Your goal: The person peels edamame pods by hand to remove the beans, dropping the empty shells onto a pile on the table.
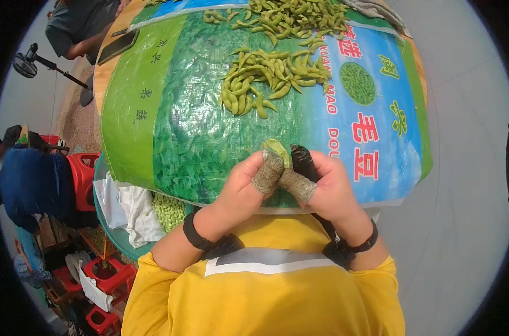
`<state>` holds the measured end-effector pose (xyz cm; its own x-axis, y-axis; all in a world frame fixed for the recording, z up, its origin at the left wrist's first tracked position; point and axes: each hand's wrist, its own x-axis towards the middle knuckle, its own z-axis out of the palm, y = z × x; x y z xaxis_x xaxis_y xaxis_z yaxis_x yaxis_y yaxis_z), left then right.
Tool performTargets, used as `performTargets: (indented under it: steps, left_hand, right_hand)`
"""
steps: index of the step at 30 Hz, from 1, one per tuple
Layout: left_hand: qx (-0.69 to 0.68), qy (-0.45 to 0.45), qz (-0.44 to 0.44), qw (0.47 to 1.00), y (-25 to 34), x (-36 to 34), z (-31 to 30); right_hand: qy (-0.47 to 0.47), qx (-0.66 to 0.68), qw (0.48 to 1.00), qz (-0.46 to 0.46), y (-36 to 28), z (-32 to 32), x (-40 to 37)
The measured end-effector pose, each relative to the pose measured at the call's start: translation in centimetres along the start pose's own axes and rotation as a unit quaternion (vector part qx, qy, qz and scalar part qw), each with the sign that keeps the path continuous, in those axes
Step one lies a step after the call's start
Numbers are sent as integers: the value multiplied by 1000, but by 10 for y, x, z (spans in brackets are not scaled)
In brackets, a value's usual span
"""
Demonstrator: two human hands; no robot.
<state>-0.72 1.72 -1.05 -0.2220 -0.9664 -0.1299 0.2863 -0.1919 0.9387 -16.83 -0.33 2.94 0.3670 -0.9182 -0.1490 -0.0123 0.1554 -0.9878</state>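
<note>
Close to the front edge of the table, my left hand (244,182) and my right hand (331,189) meet, fingers bent and closed. Between them is a green edamame pod (277,149), pinched under both thumbs. Greyish woven wrapping covers each thumb, and a finger of the right hand has a black cover. The fingers beneath the pod are hidden. Farther up the table lies a small loose pile of edamame pods (271,75), with a bigger heap of pods (302,17) behind it.
A printed plastic sack (204,129) covers the table. At the back left lies a phone (118,46). Below the table's left edge, a teal basket (115,234) holds shelled beans (169,211) and a white cloth (139,215). Red stools (106,274) and other people are to the left.
</note>
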Motion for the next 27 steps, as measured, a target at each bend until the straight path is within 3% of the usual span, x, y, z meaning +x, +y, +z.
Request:
performTargets:
  steps: [1,2,4,6,7,8,11,12,13,15,18,22,24,25,27]
  left_hand:
    - [-94,-24,-65,993,1,-1,-2]
    - [-96,-24,-65,993,2,0,-2]
    - [-226,-30,-108,968,5,2,-3]
    - [-206,5,-97,974,13,5,-9]
    - [-185,42,-86,978,16,6,-15]
    - [-215,10,-64,975,14,6,-26]
    - [-268,-28,-30,963,15,8,-39]
    - [-273,-29,-32,961,14,8,-39]
    - [-274,-29,-32,961,14,8,-39]
    - [-257,5,-53,965,13,8,-37]
    - [-218,75,-75,970,22,7,-29]
    - [-220,49,-40,973,17,4,-43]
    - [-182,-1,-56,982,16,7,-51]
    - [-184,0,-55,981,18,8,-45]
    - [8,51,-18,998,26,13,-24]
  right_hand:
    - [-39,62,994,77,-4,-5,1]
    - [-77,124,977,153,-8,-9,3]
    - [-75,86,981,157,-15,-12,5]
    - [-72,48,983,160,-19,-20,8]
    - [-128,-171,975,53,-21,-28,8]
    - [-177,-380,906,-57,-23,-32,11]
    - [-113,-466,877,-35,-31,-27,19]
    - [-52,-464,884,-18,-32,-20,26]
    - [-52,-465,884,-18,-29,-14,37]
    - [60,-435,887,-143,-11,-3,62]
    - [103,-496,842,-184,19,10,92]
    - [95,-479,853,-183,19,11,84]
    - [48,-367,924,-94,13,0,69]
    - [46,-368,924,-95,6,-4,60]
    - [-19,-251,967,41,-5,-12,41]
